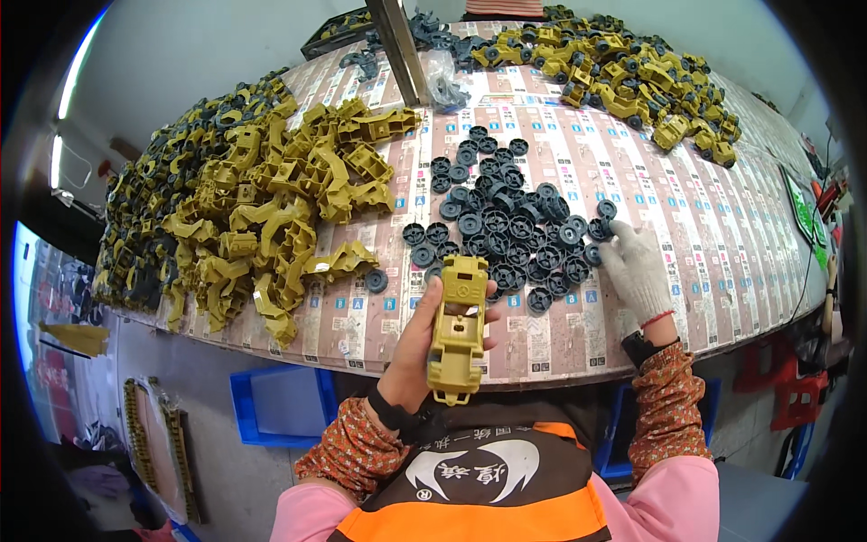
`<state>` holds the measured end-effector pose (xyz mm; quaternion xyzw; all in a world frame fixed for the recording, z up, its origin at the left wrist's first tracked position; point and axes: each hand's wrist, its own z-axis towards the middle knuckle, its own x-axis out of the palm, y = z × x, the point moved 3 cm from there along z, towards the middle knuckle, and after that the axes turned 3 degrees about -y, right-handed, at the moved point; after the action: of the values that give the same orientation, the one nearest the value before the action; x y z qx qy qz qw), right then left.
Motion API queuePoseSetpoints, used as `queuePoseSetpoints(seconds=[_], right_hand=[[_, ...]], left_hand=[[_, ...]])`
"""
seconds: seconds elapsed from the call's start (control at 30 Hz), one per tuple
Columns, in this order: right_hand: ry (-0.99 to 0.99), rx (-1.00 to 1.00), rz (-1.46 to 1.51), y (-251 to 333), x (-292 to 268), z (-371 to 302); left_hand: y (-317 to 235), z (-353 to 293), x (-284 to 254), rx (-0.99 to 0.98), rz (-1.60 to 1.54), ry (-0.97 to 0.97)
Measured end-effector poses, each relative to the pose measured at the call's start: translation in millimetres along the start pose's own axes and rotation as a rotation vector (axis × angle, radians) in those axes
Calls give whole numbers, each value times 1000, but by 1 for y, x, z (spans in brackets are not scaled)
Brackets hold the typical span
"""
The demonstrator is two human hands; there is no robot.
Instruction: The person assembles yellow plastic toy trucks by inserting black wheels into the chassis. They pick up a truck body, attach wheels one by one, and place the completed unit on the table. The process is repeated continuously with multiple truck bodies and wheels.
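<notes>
My bare left hand [411, 348] is closed around a mustard-yellow plastic toy car body [457, 330], held lengthwise over the table's near edge. A slot and cut-outs show on its upward side. To its right, my right hand [639, 275] wears a white knit glove. Its fingertips are closed on a black toy wheel [599, 229] at the right edge of the wheel pile; the glove partly hides the grip. That loose pile of black spoked toy wheels [497, 221] lies in front of me, just beyond the car body.
A heap of yellow toy car bodies [271, 217] covers the table's left, with dark-and-yellow parts [135, 226] behind it. Yellow toy cars with wheels [623, 72] pile up at the far right. A metal post [397, 50] rises at the back. Below the edge stands a blue bin [242, 406].
</notes>
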<state>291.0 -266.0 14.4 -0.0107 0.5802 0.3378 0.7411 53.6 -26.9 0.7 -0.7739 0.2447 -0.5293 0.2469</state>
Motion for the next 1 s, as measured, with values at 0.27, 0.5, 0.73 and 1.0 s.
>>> queuePoseSetpoints(seconds=[0.27, 0.5, 0.73, 1.0], right_hand=[[58, -124, -30, 10, 8, 7], [101, -26, -27, 7, 15, 18], [126, 12, 161, -22, 24, 13], [183, 21, 183, -18, 19, 16]], left_hand=[[0, -11, 14, 12, 53, -50], [10, -8, -2, -77, -26, 38], [13, -14, -11, -62, -18, -66], [7, -25, -8, -12, -5, -133]])
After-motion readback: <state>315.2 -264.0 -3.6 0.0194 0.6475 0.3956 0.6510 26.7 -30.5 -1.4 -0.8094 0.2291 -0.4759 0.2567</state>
